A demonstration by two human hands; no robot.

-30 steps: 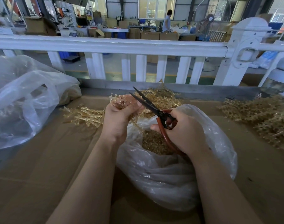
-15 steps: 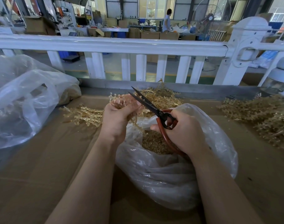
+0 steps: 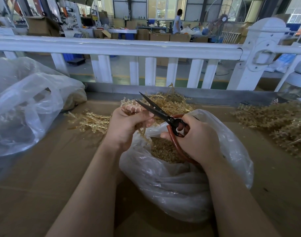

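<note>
Here we are right over the mouth of the clear bag (image 3: 180, 189): our left hand (image 3: 125, 128) is clenched round a bunch of amber plastic sprigs (image 3: 129, 105), tips poking out above the fist, tails dangling toward the bag's opening. Our right hand (image 3: 199, 141) grips the scissors (image 3: 163, 115) by their red loops, blades parted just beside the bunch. These sprigs look light, springy and a bit brittle, so we judge a firm hold low on the stems, just under the cut, works best. Loose tips could flick past the bag onto the desk (image 3: 43, 185).
</note>
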